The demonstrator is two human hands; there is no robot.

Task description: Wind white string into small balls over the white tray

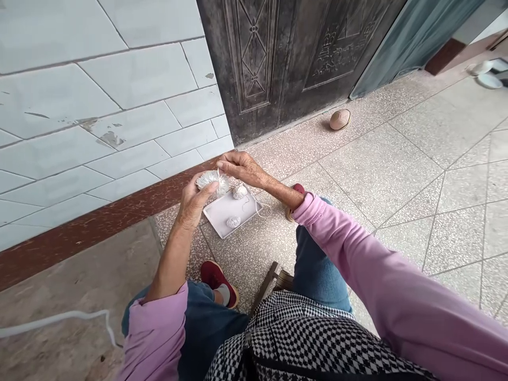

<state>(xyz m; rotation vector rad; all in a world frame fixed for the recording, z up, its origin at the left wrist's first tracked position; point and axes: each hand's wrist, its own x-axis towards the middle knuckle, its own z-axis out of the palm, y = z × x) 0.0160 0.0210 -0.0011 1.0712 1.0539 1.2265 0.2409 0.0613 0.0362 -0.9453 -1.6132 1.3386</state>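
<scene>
My left hand [193, 201] is closed round the edge of a white, round, ruffled piece [207, 179] that looks crocheted or woven, its thumb lying across the near side. Just above it, the fingers of my right hand [244, 168] are pinched together on a white strand [218, 172] at the piece's middle. Whether a fine tool is also in those fingers is too small to tell. Below both hands a shallow white tray [217, 222] rests on the floor. It carries a ball of white yarn [239, 191] and a smaller white ball [234, 221]. A loose cord [257, 207] trails over the tray's right edge.
A tiled wall [151, 90] and a dark carved door [254, 63] stand ahead. A pinkish-brown rounded object [340, 120] lies near the threshold. My red shoe [214, 275] is close to the tray. A white hose or cable [59, 317] runs along the left floor.
</scene>
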